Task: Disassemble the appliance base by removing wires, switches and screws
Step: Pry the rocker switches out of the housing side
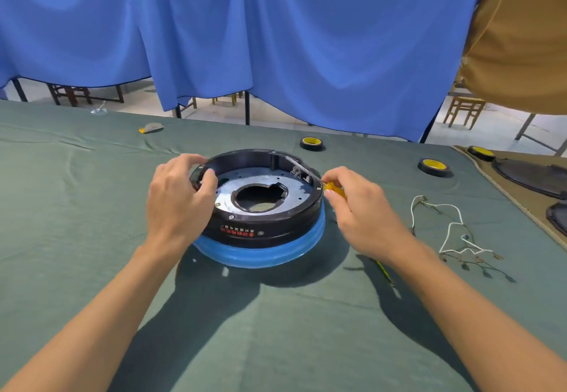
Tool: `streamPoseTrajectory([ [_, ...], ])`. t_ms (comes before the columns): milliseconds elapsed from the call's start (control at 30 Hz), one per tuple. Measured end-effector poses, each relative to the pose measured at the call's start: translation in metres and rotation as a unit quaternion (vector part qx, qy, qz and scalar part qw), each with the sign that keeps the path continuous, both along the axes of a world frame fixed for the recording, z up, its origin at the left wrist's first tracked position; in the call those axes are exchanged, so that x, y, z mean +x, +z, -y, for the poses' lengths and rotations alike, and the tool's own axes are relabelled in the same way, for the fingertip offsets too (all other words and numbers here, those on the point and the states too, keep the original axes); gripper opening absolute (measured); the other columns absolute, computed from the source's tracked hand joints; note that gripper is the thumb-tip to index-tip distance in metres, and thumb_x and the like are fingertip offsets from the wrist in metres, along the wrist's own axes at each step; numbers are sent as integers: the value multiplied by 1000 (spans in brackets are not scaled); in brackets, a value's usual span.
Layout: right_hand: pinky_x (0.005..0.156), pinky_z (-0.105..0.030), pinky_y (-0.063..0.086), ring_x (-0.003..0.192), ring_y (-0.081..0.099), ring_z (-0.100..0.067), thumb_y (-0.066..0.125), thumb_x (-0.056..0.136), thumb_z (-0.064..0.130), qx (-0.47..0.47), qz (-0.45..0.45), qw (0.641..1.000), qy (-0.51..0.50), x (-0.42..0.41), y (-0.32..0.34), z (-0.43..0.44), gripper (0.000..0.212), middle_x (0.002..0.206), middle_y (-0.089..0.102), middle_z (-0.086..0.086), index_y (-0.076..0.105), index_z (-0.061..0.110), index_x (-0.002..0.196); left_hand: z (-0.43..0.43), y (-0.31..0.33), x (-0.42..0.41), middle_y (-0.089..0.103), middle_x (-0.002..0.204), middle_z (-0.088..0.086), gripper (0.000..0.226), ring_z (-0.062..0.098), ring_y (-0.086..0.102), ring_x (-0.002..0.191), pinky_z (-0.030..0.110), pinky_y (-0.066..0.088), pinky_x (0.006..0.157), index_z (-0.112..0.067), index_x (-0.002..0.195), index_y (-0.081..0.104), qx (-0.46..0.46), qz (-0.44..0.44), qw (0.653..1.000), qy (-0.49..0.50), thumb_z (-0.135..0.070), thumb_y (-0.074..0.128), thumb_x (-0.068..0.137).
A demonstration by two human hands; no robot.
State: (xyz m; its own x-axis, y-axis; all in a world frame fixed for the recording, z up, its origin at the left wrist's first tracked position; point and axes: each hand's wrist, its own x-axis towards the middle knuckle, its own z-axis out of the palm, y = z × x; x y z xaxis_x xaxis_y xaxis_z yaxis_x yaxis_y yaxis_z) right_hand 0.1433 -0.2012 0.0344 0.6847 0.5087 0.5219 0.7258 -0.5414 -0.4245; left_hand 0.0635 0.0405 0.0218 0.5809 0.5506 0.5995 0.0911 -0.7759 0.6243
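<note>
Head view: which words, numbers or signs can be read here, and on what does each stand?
None can be quoted.
Appliance base, black side wall: red and white print, upside down, too blurred to read.
Tape rolls: yellow cores, no readable text.

Appliance base (260,229) on green-covered bench: round black housing, open side up, red and white lettering on near wall, seated on translucent blue ring (260,257). Inside, silver metal plate (228,187) with large central opening. Small screws (231,216) on black rim. Left hand (178,198) grips base's left rim; right hand (362,210) pinches yellow-handled screwdriver (333,188) at base's right rim, shaft angled into housing. Loose white wires (454,226) with metal terminals lie well right of base.
</note>
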Motion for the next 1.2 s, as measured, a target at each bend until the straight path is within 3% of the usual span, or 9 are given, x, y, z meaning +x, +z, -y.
streamPoseTrajectory([
  [100,84,-38,42,96,52,-22,45,100,20,8,-34,999,-21,2,-4,-25,12,109,55,-3,49,17,111,-5,-10,-2,58,128,8,47,27,49,119,38,37,97,-10,132,51,-129,-40,991,-20,-33,58,91],
  [233,69,-32,37,83,51,-18,53,93,36,40,-77,989,-116,6,-12,-41,14,92,49,5,46,24,96,-5,-17,3,55,99,-13,72,18,50,102,32,35,85,-17,135,45,-236,-55,968,-63,-51,51,72],
  [400,55,-29,32,78,51,-14,53,88,35,40,-124,982,-138,3,-18,-36,11,82,55,6,44,30,84,-21,-21,7,67,105,-6,50,20,63,104,43,49,94,-23,118,59,-300,-42,946,-116,-40,58,70],
  [500,53,-26,33,68,49,-5,57,86,37,20,-121,987,-100,-3,-14,-24,14,70,54,12,48,29,78,-29,-22,13,73,98,-4,23,11,68,88,29,52,79,-24,106,64,-349,-12,920,-179,-14,63,84],
  [600,55,-19,36,62,49,-6,65,85,36,29,-124,990,-61,-5,-5,-9,15,59,55,12,57,28,75,-32,-20,17,73,83,-10,25,3,67,71,15,51,64,-18,103,66,-371,2,904,-213,1,57,89],
  [800,53,-23,35,64,50,-10,70,82,39,107,-139,974,-144,7,4,3,18,56,53,9,63,23,80,-34,-11,22,72,83,0,24,12,67,67,20,53,58,-15,106,67,-401,-38,880,-251,-1,55,91],
  [900,65,-31,46,79,57,-18,68,83,41,89,-179,969,-143,8,-4,2,18,70,59,9,61,25,89,-37,-7,26,74,86,1,27,15,69,71,21,55,59,-16,108,69,-404,-66,872,-268,-1,54,91],
  [1033,75,-37,47,96,56,-27,61,89,40,104,-192,966,-135,7,-16,-2,20,89,63,3,54,29,104,-38,-5,31,75,93,0,31,16,72,76,22,56,59,-19,109,70,-408,-85,864,-283,-1,52,92],
  [1200,66,-30,35,83,54,-19,53,95,38,122,-110,977,-138,1,-31,-6,16,65,53,9,44,34,107,-34,-5,35,76,91,-1,27,15,72,78,25,56,65,-22,102,72,-420,-63,868,-257,-4,57,90],
])
